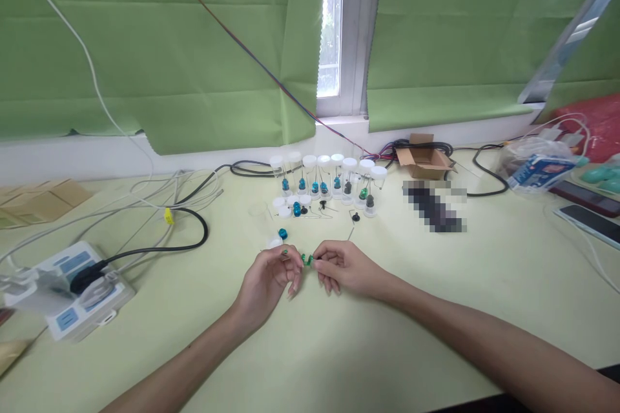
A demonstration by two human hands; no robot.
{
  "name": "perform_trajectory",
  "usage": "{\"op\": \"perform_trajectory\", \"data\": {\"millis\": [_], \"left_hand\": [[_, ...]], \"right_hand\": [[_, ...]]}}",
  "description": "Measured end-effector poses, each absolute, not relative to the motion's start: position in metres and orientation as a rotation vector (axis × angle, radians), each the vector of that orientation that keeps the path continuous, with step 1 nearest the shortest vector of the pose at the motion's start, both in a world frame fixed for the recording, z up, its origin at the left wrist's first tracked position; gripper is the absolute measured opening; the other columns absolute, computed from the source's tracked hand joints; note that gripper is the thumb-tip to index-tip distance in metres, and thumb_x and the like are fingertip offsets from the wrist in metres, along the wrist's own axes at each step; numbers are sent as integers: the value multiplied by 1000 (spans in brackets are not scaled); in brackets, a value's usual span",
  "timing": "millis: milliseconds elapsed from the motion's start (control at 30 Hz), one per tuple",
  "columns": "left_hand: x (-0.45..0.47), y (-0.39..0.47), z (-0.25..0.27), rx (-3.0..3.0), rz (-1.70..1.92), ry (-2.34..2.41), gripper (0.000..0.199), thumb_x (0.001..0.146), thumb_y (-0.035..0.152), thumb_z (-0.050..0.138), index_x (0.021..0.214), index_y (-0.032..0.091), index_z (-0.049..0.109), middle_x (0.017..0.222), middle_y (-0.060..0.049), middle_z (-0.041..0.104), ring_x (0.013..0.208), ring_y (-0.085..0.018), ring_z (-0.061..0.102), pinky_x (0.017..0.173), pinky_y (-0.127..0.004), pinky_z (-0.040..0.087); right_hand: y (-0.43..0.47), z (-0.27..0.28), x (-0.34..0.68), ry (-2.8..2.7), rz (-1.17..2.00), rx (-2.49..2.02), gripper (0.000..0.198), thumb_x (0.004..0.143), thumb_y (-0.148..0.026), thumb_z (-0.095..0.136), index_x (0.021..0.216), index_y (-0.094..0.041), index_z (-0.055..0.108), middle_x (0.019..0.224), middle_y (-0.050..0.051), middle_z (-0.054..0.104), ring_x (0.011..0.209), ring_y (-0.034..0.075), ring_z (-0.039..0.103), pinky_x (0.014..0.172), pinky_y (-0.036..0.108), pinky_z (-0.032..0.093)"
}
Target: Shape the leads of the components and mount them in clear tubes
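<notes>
My left hand [271, 277] pinches a small green part [307, 260] by its left end, fingers bent. My right hand [349, 268] has its thumb and forefinger closed at the right end of the same green part; a small dark bit shows at those fingertips. Just beyond the left hand lie a blue knob-like piece [283, 233] and a white cap [275, 242]. Further off stands a row of clear vials with white lids [337, 159], holding blue, green or dark pieces. A black disc-shaped piece [356, 217] with a thin wire lies beyond my right hand.
A power strip [80, 290] with plugs and tangled cables sits on the left of the table [310, 361]. An open cardboard box [423, 158] stands at the back. On the right are a blue-and-white packet [540, 171] and a phone [588, 226].
</notes>
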State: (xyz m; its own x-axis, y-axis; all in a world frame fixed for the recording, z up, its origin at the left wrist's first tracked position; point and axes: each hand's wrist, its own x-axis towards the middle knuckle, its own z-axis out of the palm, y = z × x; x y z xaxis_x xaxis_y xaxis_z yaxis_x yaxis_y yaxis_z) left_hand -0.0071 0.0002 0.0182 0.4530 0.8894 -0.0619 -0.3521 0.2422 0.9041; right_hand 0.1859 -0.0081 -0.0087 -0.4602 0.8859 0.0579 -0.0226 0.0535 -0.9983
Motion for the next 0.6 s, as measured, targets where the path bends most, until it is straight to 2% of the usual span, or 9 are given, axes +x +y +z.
{"op": "perform_trajectory", "data": {"millis": [167,400,600], "left_hand": [[-8,1,17,984,930,664,29,83,31,52,73,10,70,66,-4,55,51,-15,53,43,-26,43],[-6,1,17,1015,948,690,20,82,28,61,77,12,70,64,-3,56,49,-14,52,40,-24,41],[-7,0,14,1068,909,727,16,90,31,62,88,15,67,57,1,54,45,-10,49,42,-21,38]], "right_hand": [[-9,-6,186,-1558,1522,-905,21,90,-37,61,86,-17,60,61,-2,61,47,10,55,46,22,44],[-8,-5,186,-1564,1526,-904,29,89,-46,62,86,-17,60,63,-1,61,48,11,56,45,22,44],[-9,-5,186,-1576,1514,-898,27,90,-43,61,86,-17,60,62,-1,61,48,10,56,47,23,45]]}}
